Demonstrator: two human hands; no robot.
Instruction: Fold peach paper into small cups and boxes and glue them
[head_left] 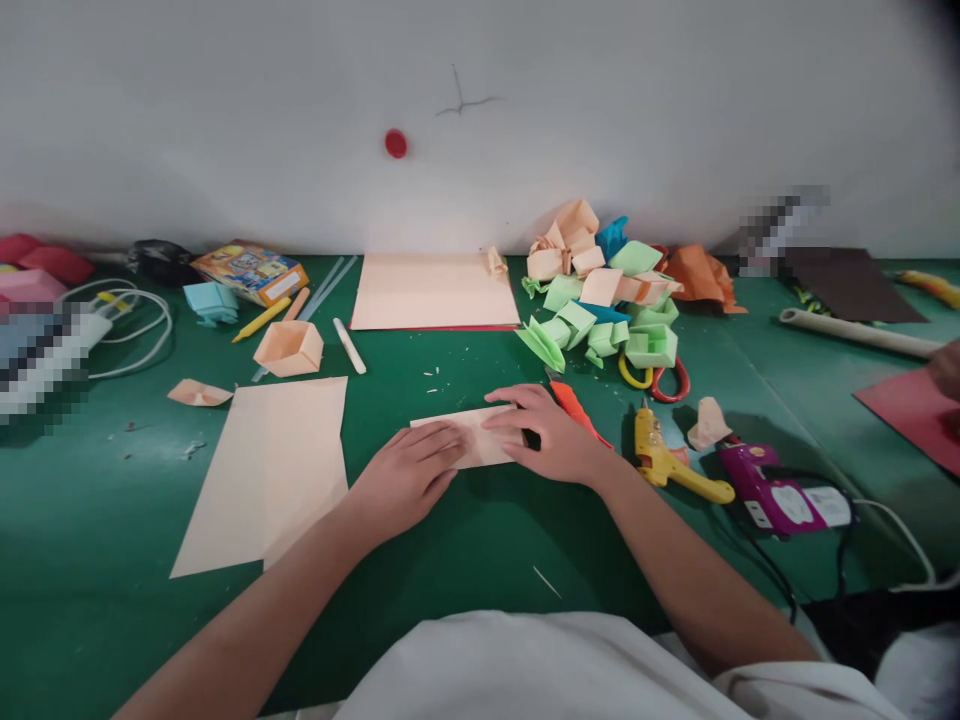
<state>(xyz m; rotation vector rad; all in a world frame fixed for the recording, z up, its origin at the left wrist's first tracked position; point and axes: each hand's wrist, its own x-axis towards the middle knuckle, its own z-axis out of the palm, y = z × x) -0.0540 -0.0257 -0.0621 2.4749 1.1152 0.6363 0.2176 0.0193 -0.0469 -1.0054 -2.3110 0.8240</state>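
A folded strip of pale peach paper (pixel 481 452) lies on the green table in front of me. My left hand (pixel 409 478) rests on its left part, fingers stretched flat and close together. My right hand (pixel 556 436) touches its right end with fingers spread and curved over the paper. The hands cover parts of both ends. Beside my left forearm is a larger creased peach sheet (pixel 281 460). An orange-red cutter (pixel 579 408) lies just beyond my right hand.
A peach paper box (pixel 289 348) and white glue stick (pixel 349 346) stand left. A peach paper stack (pixel 435 290) lies at the wall. To the right are green folded papers (pixel 577 325), scissors (pixel 670 380), a yellow glue gun (pixel 664 462) and a purple box (pixel 780 490). Another person's hand (pixel 946 370) shows far right.
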